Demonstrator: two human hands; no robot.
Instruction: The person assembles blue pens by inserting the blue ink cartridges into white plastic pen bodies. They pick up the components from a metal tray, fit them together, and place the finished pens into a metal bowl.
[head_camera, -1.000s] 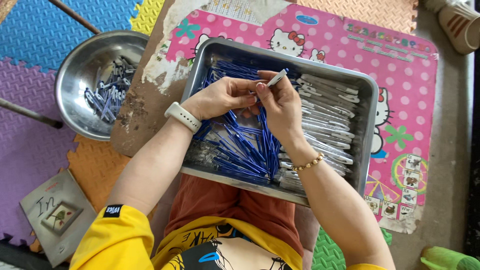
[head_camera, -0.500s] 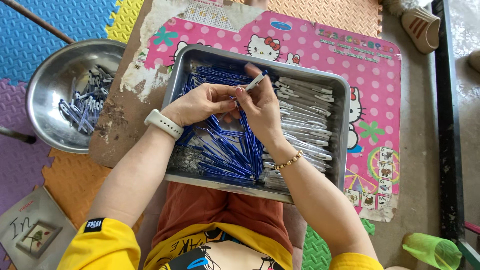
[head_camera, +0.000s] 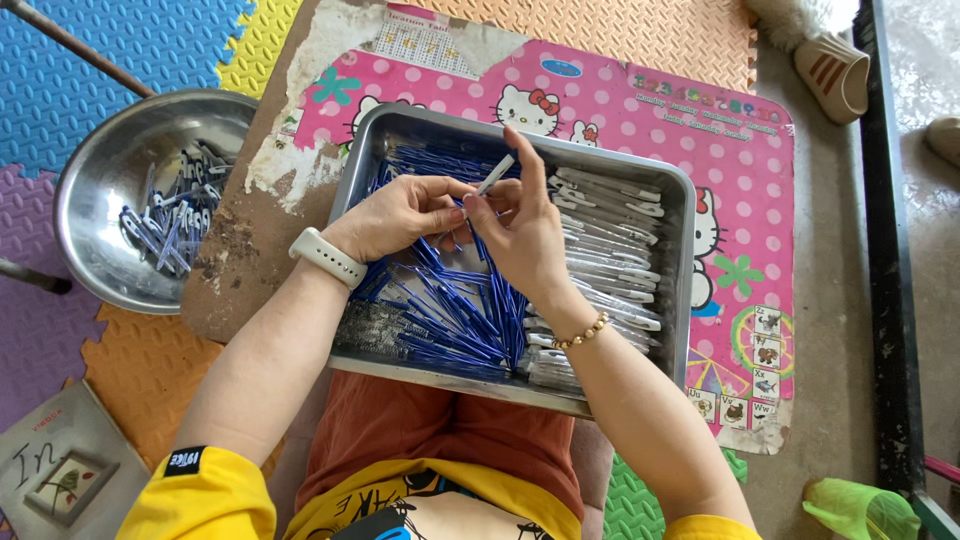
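1. Over the metal tray (head_camera: 672, 300), both hands meet at its middle: the left hand (head_camera: 395, 215) and the right hand (head_camera: 520, 235) are closed from either side on one white pen barrel (head_camera: 494, 176).
2. That barrel sits just above the heaped parts, pinched between the two sets of fingertips. Its long axis runs on a diagonal, with the free end pointing up and to the right, away from the person; the lower end is hidden between the fingers.
3. I judge that the step in hand is joining small pen parts, with a blue piece perhaps meeting the barrel, though the fingers cover the joint.
4. The blue refills (head_camera: 450, 310) fill the tray's left half, mostly lying lengthwise toward the person; the white barrels (head_camera: 610, 250) lie crosswise in its right half.
5. The next move seems to call for a straight push along the barrel's axis, with both pinches kept firm so nothing skews.
6. A steel bowl (head_camera: 95, 190) with assembled pieces stands to the left, apart from the tray.
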